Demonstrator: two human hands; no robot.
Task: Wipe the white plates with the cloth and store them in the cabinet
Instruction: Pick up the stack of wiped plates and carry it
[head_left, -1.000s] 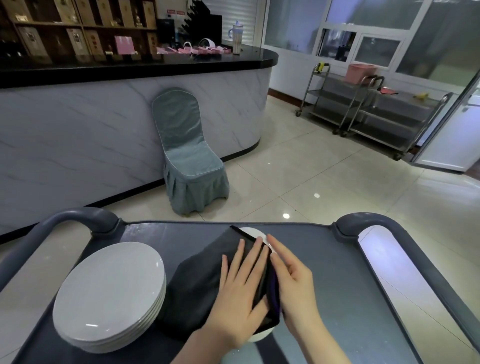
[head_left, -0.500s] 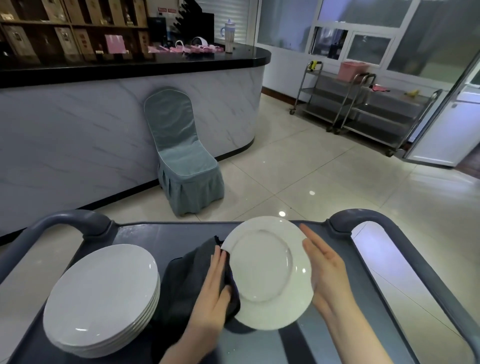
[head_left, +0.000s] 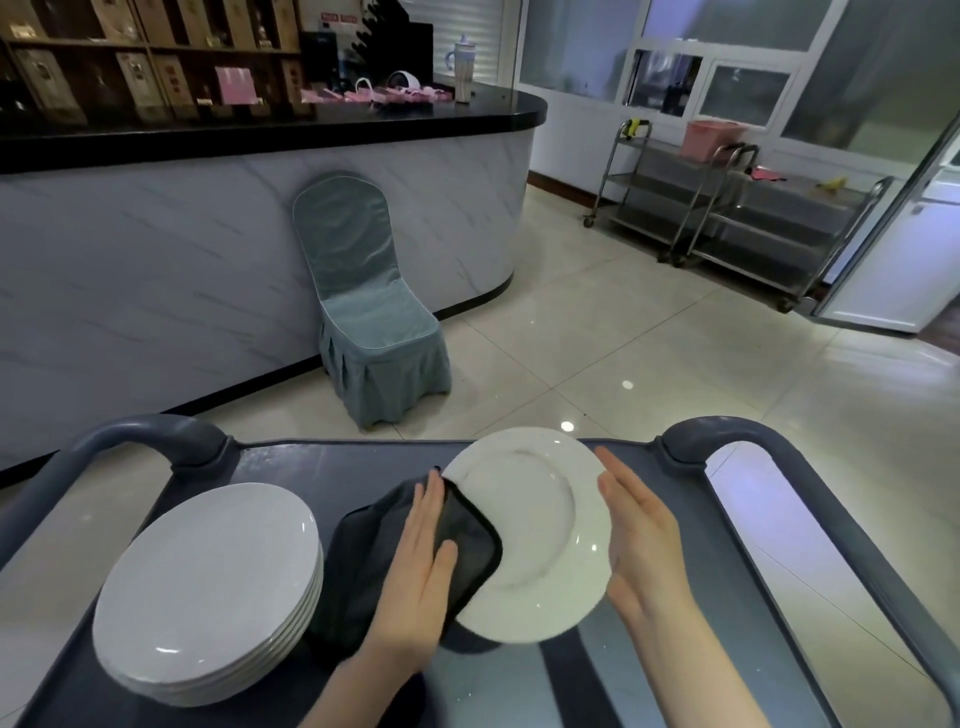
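1. A stack (head_left: 208, 592) of white plates sits at lower left on the cart (head_left: 322, 467).
2. The dark cloth (head_left: 363, 566) lies just right of it, one corner lapped over the plate's left rim.
3. The left hand (head_left: 421, 566) lies flat on the cloth, fingers straight, gripping nothing.
4. The plate (head_left: 540, 535), lower centre, is tilted up between both hands.
5. The right hand (head_left: 639, 540) is open, fingers straight, its palm against the right rim.

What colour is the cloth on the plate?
The cloth is dark grey, almost black; head view.
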